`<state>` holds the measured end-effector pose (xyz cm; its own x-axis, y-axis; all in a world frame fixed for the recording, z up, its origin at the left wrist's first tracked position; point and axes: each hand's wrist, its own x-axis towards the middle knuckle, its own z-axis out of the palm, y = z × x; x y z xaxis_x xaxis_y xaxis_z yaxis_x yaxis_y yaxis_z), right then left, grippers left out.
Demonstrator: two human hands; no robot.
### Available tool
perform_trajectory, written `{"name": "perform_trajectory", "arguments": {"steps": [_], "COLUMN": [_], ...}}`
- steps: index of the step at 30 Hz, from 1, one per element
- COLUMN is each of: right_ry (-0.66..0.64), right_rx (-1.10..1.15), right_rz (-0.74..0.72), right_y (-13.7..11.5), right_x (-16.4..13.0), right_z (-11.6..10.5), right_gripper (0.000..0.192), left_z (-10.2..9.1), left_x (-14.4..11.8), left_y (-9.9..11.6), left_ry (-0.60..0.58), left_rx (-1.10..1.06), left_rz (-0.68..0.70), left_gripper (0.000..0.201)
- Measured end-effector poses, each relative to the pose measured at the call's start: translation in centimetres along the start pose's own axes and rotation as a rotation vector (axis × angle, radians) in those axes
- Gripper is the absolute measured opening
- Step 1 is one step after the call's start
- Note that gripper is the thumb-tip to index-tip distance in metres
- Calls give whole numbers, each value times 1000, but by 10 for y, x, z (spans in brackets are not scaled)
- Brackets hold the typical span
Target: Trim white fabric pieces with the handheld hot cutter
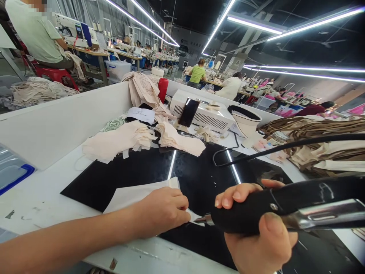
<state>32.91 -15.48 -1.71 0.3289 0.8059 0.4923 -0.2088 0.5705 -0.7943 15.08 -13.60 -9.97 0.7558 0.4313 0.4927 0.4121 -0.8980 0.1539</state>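
A pale fabric piece [129, 195] lies on the black glossy board [196, 179] in front of me. My left hand [162, 209] is closed on its right-hand part, fingers curled and pressed together near the edge. Wrapped in my right hand [265, 243] is a black corded handheld cutting or welding tool [242, 217] with a narrow metal tip. That tip touches or nearly touches the fabric corner beside my left fingertips. My right thumb lies along the tool near its metal lever.
Two stacks of cream fabric pieces [122, 140] [182, 141] lie at the board's far edge. Behind them are a phone [188, 112] and a white vented box [211, 118]. A black cable [285, 146] crosses on the right, near brown strips [313, 127]. White partitions [71, 125] edge the table.
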Motion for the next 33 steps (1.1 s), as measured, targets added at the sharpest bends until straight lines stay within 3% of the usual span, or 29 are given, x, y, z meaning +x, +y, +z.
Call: {"name": "perform_trajectory", "arguments": {"steps": [10,19,26,29,33], "right_ry": [-9,43,35,24,8], "right_rx": [1,-42,-42,-34,-39], "right_rz": [45,8,9,8,-17], "right_y": [0,-3,-1,0,5], "right_x": [-4,-2,-2,-1,3], "right_z": [1,-10,-8,-9,-15], "right_gripper": [33,41,35,34,34], "left_z": [0,3,2,-2,-13], "left_x": [2,0,0,0,1], "left_y": [1,0,0,-1,-9], "left_ry": [-6,2,15,3,30], "left_rx": [4,-1,15,-38,-223], "left_rz": [3,1,6,-9,-126], "left_gripper": [17,19,21,19,9]}}
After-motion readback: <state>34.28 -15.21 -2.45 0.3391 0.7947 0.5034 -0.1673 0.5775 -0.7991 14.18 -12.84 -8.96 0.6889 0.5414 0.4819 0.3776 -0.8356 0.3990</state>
